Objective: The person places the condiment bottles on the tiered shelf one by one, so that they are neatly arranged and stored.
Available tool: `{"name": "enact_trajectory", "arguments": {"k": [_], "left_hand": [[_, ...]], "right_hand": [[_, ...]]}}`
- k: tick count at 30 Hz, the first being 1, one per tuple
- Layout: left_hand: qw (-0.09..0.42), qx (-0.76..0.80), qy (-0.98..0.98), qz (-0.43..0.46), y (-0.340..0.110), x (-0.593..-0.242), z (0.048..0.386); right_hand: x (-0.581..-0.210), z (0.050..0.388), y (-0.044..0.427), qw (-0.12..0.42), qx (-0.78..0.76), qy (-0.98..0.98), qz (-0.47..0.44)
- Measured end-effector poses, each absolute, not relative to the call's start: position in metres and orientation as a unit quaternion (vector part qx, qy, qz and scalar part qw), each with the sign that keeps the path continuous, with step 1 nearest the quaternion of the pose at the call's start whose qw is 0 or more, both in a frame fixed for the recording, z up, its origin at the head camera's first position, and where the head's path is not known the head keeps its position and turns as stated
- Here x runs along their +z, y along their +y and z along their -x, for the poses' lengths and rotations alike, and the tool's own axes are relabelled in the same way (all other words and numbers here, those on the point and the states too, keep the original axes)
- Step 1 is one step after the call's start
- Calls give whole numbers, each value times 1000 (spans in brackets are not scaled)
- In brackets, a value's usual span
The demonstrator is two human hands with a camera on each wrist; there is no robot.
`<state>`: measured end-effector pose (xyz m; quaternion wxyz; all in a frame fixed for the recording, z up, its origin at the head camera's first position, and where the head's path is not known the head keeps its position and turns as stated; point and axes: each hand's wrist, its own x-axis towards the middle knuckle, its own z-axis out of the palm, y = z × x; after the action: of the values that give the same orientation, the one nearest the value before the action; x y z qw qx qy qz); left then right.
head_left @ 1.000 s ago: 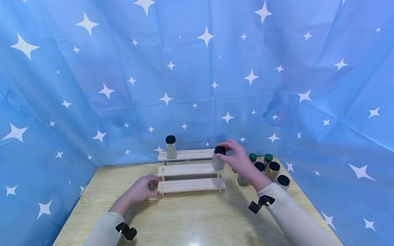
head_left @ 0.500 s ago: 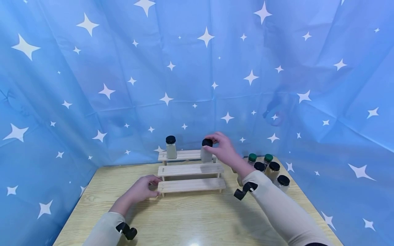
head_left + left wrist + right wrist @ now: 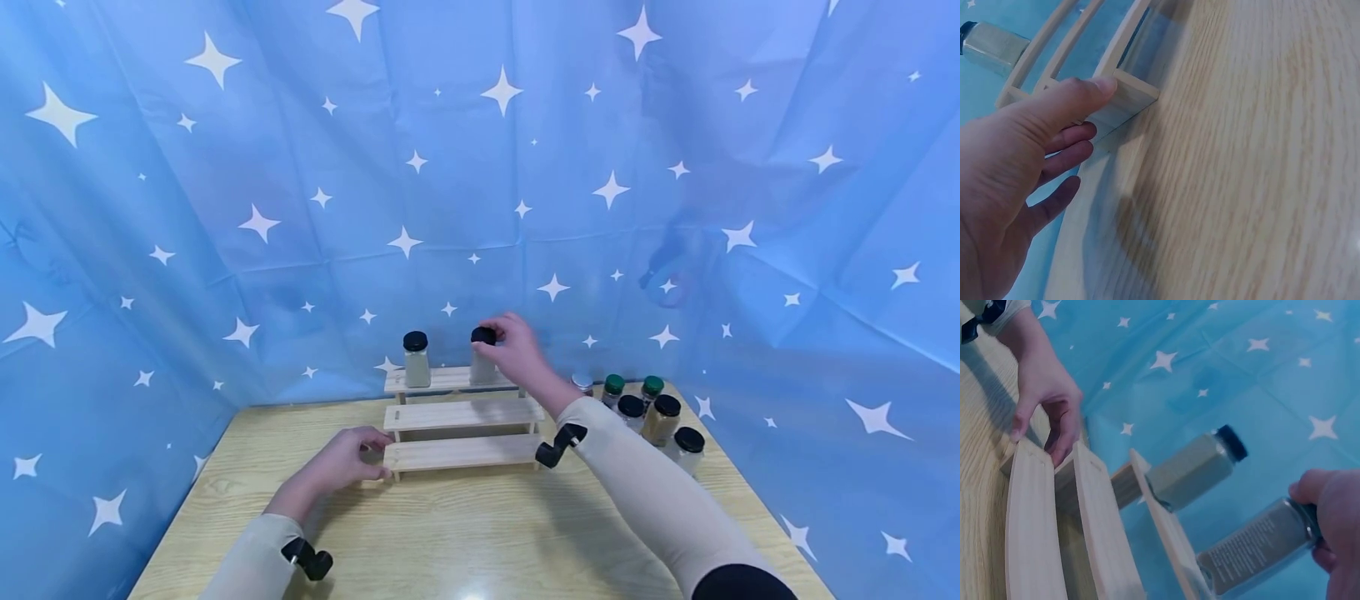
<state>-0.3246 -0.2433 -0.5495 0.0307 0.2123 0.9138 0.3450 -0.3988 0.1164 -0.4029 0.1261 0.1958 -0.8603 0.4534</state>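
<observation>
A three-tier wooden rack point(image 3: 465, 452) stands on the table. My left hand point(image 3: 337, 467) grips the left end of its lowest shelf, the thumb point(image 3: 1094, 92) on the front corner and the fingers behind. With my right hand point(image 3: 521, 354) I pinch the black lid of a glass jar point(image 3: 482, 367), held upright at the top shelf's right half. Its base point(image 3: 1213, 578) meets that shelf or hovers just over it; which, I cannot tell. Another black-lidded jar point(image 3: 417, 367) stands at the top shelf's left end. Both jars hold pale contents.
Right of the rack several jars stand on the table, among them a green-lidded one point(image 3: 652, 387) and black-lidded ones point(image 3: 663, 423), partly behind my right forearm. A blue star-printed curtain point(image 3: 465, 192) hangs close behind the rack and along both sides.
My right hand has carried the jar left and back, from beside the middle shelf's right end to the top shelf. The left hand stays in place.
</observation>
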Motion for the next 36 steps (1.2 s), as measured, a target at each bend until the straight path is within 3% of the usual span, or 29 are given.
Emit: {"name": "enact_trajectory", "arguments": {"k": [15,36], "left_hand": [[42,339,916,-212,-246,-550,328],[35,332,923,-193,-240,-550,325]], "right_hand": [[-409,410,85,106,468,-854,-202],[-412,413,80,103,446,-868,-194]]}}
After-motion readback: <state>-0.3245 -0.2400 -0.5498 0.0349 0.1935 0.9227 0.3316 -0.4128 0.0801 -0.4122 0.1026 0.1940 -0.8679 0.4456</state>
